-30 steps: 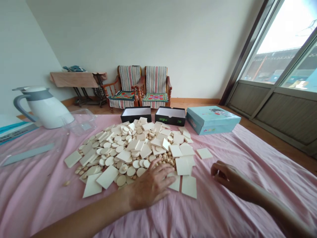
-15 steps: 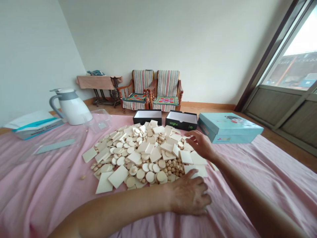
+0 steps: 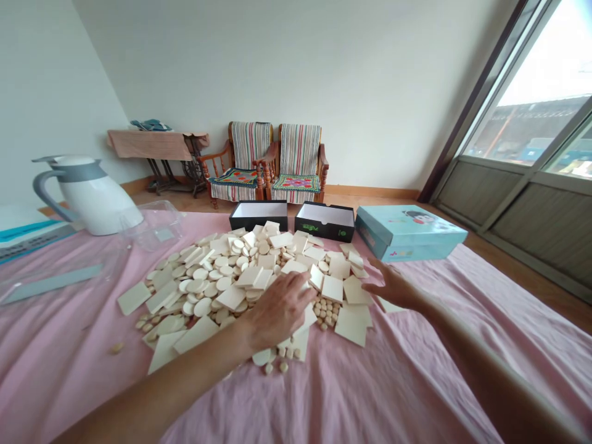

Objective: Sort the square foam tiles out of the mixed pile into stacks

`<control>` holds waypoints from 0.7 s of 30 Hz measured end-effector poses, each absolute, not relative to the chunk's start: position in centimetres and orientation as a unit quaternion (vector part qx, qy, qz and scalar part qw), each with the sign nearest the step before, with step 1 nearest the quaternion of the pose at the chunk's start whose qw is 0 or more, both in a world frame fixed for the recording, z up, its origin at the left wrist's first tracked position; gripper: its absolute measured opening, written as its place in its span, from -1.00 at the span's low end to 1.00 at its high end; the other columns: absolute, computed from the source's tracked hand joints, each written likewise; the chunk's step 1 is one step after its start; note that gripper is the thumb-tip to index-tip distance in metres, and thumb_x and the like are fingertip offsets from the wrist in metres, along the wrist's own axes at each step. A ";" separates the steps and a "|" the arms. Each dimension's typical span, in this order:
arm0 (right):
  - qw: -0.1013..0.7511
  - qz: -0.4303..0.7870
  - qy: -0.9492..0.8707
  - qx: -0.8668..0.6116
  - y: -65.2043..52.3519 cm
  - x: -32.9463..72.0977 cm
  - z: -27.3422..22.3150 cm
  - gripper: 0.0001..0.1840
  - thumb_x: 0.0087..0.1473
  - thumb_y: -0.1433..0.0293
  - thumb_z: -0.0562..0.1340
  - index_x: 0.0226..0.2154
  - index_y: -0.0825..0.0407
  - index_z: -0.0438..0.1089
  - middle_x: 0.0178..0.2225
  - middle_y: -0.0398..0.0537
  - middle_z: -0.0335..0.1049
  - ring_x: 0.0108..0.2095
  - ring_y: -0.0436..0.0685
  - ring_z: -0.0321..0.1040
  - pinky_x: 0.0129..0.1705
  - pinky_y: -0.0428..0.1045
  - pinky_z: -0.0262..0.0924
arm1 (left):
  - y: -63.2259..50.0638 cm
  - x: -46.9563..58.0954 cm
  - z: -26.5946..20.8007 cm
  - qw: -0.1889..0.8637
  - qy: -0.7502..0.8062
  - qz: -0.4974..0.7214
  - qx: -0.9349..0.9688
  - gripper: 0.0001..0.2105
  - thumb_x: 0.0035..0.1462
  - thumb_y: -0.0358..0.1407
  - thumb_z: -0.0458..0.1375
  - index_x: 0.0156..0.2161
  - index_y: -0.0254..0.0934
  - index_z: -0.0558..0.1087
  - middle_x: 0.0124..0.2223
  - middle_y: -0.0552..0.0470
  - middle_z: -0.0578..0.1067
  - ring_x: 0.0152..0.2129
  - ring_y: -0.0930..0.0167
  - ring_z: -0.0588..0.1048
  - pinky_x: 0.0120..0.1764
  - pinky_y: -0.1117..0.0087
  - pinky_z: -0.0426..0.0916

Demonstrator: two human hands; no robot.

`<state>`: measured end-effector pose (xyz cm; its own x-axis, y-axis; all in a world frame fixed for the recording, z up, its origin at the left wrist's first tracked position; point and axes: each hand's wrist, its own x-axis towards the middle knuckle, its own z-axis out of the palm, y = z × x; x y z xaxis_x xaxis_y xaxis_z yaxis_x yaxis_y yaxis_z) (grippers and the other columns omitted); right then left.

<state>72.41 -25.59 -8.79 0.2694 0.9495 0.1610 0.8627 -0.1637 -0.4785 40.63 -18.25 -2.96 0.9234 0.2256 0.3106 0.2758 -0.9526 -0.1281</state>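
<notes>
A broad heap of pale wooden pieces (image 3: 224,283) covers the middle of the pink cloth: square tiles, round discs and small cubes. My left hand (image 3: 282,308) rests over the front of the heap, its slightly parted fingers bent down onto the pieces; its thumb is hidden. Right of it lie small wooden cubes (image 3: 327,313) and a square tile (image 3: 351,325). My right hand (image 3: 393,287) is at the heap's right edge, thumb and fingers apart with nothing between them, close to another square tile (image 3: 356,290).
Behind the heap stand two open black boxes (image 3: 259,223), (image 3: 324,229) and a closed light-blue box (image 3: 411,231). A white jug (image 3: 99,197), a clear plastic container (image 3: 155,228) and a blue-and-white packet (image 3: 37,237) are at the left. A loose cube (image 3: 116,348) lies on the pink cloth (image 3: 370,401).
My left hand has moved from the heap's front right corner leftward and up onto the pieces. Several cubes and tiles at the front have shifted. The view has turned slightly right.
</notes>
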 end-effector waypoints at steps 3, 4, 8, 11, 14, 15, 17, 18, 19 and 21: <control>0.255 0.122 -0.584 -0.761 -23.6 72.1 -8.6 -0.15 -0.07 0.21 0.27 0.25 0.03 0.03 0.16 0.20 0.23 0.13 0.34 0.24 0.06 0.20 0.22 | -15.6 39.0 -3.4 0.095 -0.204 -0.189 -0.956 -0.71 0.07 -0.51 0.07 -0.07 -0.31 0.37 0.12 -0.16 0.28 0.03 0.19 0.30 0.04 0.12 0.28; 0.254 0.133 -0.576 -0.765 -22.9 72.1 -8.4 -0.11 -0.09 0.22 0.28 0.27 0.04 0.00 0.15 0.21 0.24 0.10 0.33 0.28 0.03 0.18 0.25 | -14.7 38.5 -3.6 0.098 -0.229 -0.210 -0.946 -0.69 0.09 -0.48 0.07 -0.02 -0.31 0.36 0.15 -0.18 0.26 0.05 0.17 0.29 0.06 0.10 0.27; 0.235 0.129 -0.562 -0.782 -20.5 71.4 -7.9 -0.08 -0.18 0.27 0.35 0.24 0.03 0.09 0.03 0.16 0.38 -0.03 0.31 0.38 -0.03 0.18 0.27 | -12.6 36.8 -4.4 0.088 -0.292 -0.289 -0.907 -0.58 0.17 -0.27 0.11 0.14 -0.27 0.26 0.20 -0.20 0.21 0.13 0.13 0.24 0.11 0.03 0.21; 0.235 0.103 -0.580 -0.773 -19.7 70.1 -7.5 -0.31 -0.19 0.35 0.34 0.08 0.02 0.30 -0.10 0.08 0.46 -0.11 0.27 0.42 -0.09 0.12 0.28 | -12.3 36.3 -4.9 0.072 -0.295 -0.318 -0.898 -0.60 0.21 -0.22 0.08 0.13 -0.27 0.27 0.19 -0.20 0.24 0.14 0.15 0.23 0.13 0.04 0.21; 0.247 0.095 -0.609 -0.748 -19.0 68.0 -7.0 -0.55 -0.10 0.46 0.22 -0.08 0.04 0.40 -0.25 0.01 0.51 -0.26 0.18 0.44 -0.23 0.03 0.30 | -12.6 36.2 -5.3 0.063 -0.278 -0.315 -0.905 -0.61 0.20 -0.21 0.09 0.11 -0.28 0.31 0.17 -0.20 0.28 0.13 0.15 0.26 0.13 0.05 0.21; 0.249 0.089 -0.618 -0.740 -18.8 67.3 -6.9 -0.59 -0.09 0.49 0.19 -0.10 0.04 0.41 -0.27 -0.01 0.52 -0.28 0.17 0.44 -0.25 0.01 0.29 | -12.7 36.2 -5.4 0.062 -0.270 -0.311 -0.909 -0.61 0.19 -0.20 0.10 0.10 -0.28 0.32 0.17 -0.19 0.29 0.12 0.15 0.26 0.13 0.06 0.20; 0.246 0.076 -0.630 -0.732 -18.1 65.9 -6.6 -0.60 -0.09 0.54 0.15 -0.13 0.03 0.41 -0.27 -0.02 0.52 -0.27 0.17 0.42 -0.26 0.00 0.27 | -12.8 36.2 -5.5 0.061 -0.257 -0.303 -0.916 -0.60 0.19 -0.17 0.10 0.09 -0.28 0.34 0.16 -0.18 0.32 0.11 0.16 0.28 0.14 0.06 0.19; 0.241 0.071 -0.633 -0.733 -17.8 65.3 -6.4 -0.59 -0.10 0.56 0.14 -0.13 0.03 0.41 -0.25 -0.01 0.52 -0.25 0.17 0.42 -0.24 0.00 0.27 | -12.8 36.2 -5.6 0.060 -0.252 -0.300 -0.918 -0.60 0.20 -0.15 0.10 0.09 -0.28 0.34 0.16 -0.17 0.33 0.11 0.16 0.28 0.14 0.07 0.18; 0.234 0.066 -0.635 -0.734 -17.4 64.6 -6.3 -0.58 -0.10 0.57 0.14 -0.13 0.03 0.40 -0.23 0.01 0.51 -0.23 0.18 0.42 -0.22 0.01 0.26 | -12.9 36.2 -5.6 0.058 -0.250 -0.298 -0.919 -0.60 0.20 -0.14 0.09 0.10 -0.28 0.34 0.16 -0.17 0.33 0.11 0.16 0.28 0.14 0.07 0.18; 0.220 0.055 -0.638 -0.736 -16.8 63.4 -5.9 -0.58 -0.09 0.58 0.12 -0.13 0.06 0.41 -0.22 0.08 0.50 -0.19 0.23 0.41 -0.18 0.05 0.25 | -12.9 36.1 -5.6 0.054 -0.251 -0.296 -0.920 -0.59 0.21 -0.14 0.08 0.11 -0.29 0.33 0.16 -0.18 0.33 0.11 0.17 0.27 0.14 0.06 0.17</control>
